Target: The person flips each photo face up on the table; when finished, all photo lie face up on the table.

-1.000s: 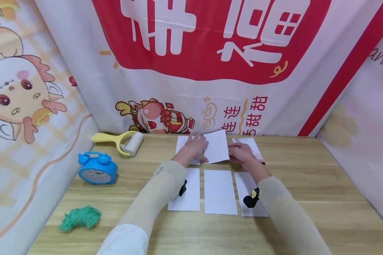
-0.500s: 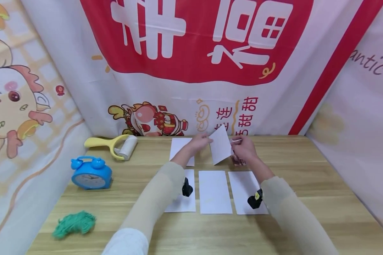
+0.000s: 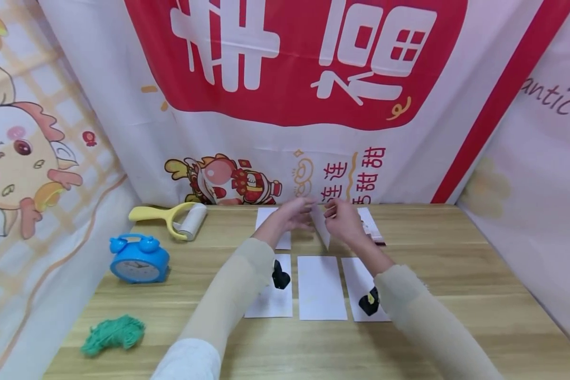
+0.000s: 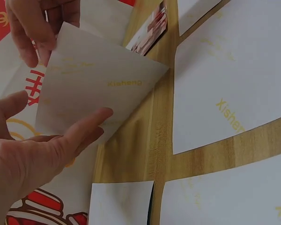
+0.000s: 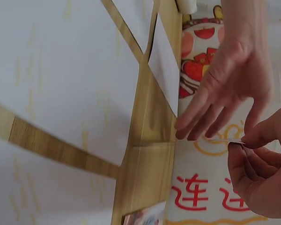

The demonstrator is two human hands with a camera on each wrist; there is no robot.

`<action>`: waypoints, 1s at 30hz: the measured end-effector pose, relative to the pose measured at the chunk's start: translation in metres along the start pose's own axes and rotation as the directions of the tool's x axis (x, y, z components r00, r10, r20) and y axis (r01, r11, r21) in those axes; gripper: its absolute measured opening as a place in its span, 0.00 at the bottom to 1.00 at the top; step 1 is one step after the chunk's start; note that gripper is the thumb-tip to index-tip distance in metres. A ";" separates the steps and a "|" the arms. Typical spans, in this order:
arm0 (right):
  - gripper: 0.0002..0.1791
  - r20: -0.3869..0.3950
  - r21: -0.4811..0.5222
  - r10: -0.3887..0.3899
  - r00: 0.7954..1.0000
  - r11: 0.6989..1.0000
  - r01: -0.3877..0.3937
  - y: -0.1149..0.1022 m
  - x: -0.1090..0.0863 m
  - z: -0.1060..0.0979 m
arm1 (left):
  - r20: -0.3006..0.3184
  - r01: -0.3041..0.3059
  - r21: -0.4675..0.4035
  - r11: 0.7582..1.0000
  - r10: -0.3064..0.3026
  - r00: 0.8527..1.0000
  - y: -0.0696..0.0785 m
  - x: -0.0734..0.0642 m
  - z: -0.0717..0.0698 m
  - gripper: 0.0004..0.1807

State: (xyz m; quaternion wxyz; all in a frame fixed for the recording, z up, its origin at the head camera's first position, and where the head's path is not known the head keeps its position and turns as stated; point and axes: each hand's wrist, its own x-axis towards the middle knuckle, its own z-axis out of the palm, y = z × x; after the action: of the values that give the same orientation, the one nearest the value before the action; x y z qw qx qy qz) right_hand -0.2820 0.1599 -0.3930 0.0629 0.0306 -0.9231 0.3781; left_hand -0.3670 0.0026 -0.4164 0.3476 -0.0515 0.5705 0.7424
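My right hand [image 3: 344, 221] pinches one photo print [image 4: 93, 79] by its edge between thumb and fingers. The print stands tilted up on edge above the table, its white back with yellow "Xisheng" lettering facing the left wrist view. Beside it, my left hand [image 3: 292, 216] has its fingers extended; in the left wrist view they overlap the print's lower part. To the right lies a picture-side-up print [image 3: 370, 227], partly behind my right hand. Another white-backed print [image 3: 285, 240] lies under my left hand.
A front row holds three white-backed prints, the middle print [image 3: 322, 287] fully visible. On the left are a yellow-handled lint roller [image 3: 171, 219], a blue alarm clock [image 3: 139, 259] and green yarn [image 3: 114, 335]. A printed curtain [image 3: 285, 121] borders the table's back.
The print, first flat-on between both hands, has been raised and turned until nearly edge-on to the head camera. My left hand has come off it, and the right keeps its pinch.
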 end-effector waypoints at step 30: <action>0.31 0.044 0.085 0.275 0.960 0.957 -0.278 0.042 0.014 0.027 | -0.393 -0.108 0.370 0.923 0.261 0.882 -0.012 -0.003 -0.008 0.14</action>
State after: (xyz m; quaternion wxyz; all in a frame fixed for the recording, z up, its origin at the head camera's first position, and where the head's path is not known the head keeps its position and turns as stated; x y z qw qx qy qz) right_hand -0.3025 0.1704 -0.4396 -0.0068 -0.0900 -0.9012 0.4239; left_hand -0.3605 -0.0046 -0.4277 0.1417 -0.1005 0.7543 0.6331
